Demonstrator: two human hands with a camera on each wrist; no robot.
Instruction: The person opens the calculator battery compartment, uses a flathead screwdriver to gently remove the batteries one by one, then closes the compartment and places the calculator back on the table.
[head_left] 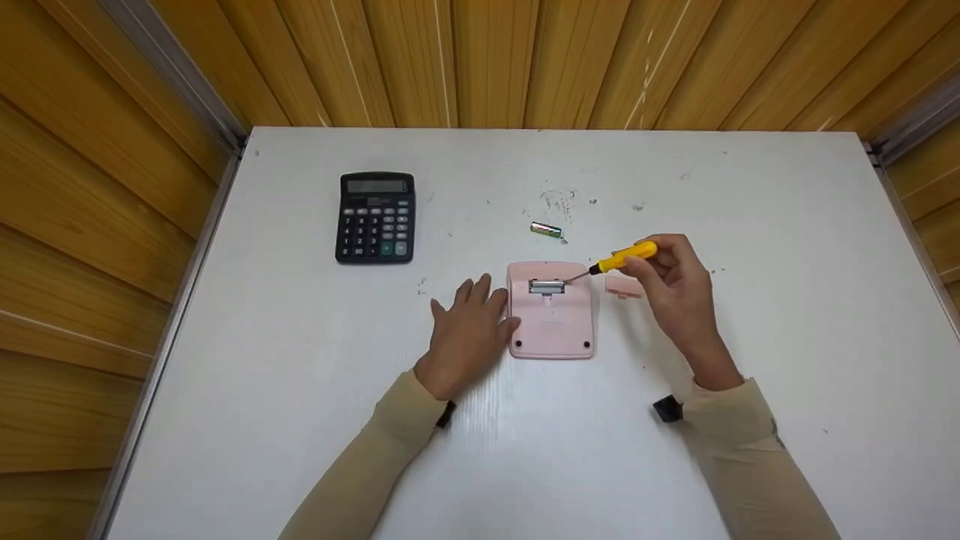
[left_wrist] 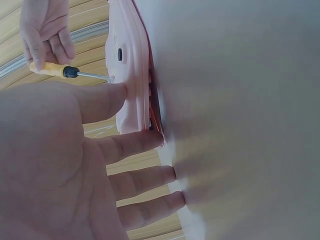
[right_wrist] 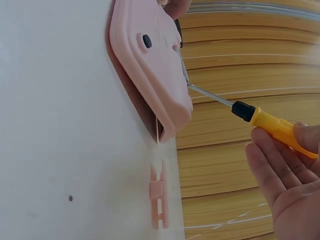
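A pink calculator (head_left: pixel 552 330) lies face down on the white table, its battery compartment open with a silver battery (head_left: pixel 547 287) inside. My right hand (head_left: pixel 679 292) pinches a yellow-handled screwdriver (head_left: pixel 624 257) between thumb and fingers, and the metal tip reaches the right end of the compartment. In the right wrist view the screwdriver's shaft (right_wrist: pixel 212 94) slants down to the calculator's back. My left hand (head_left: pixel 469 334) rests beside the calculator's left edge, fingers spread on the table. Its thumb (left_wrist: pixel 107 100) touches the calculator's back in the left wrist view.
A pink battery cover (head_left: pixel 622 286) lies right of the calculator, partly behind the right hand. One loose battery (head_left: pixel 546 229) lies beyond it. A black calculator (head_left: pixel 375 217) sits face up at the back left. Wooden slat walls (head_left: pixel 495 60) border the table (head_left: pixel 262 330).
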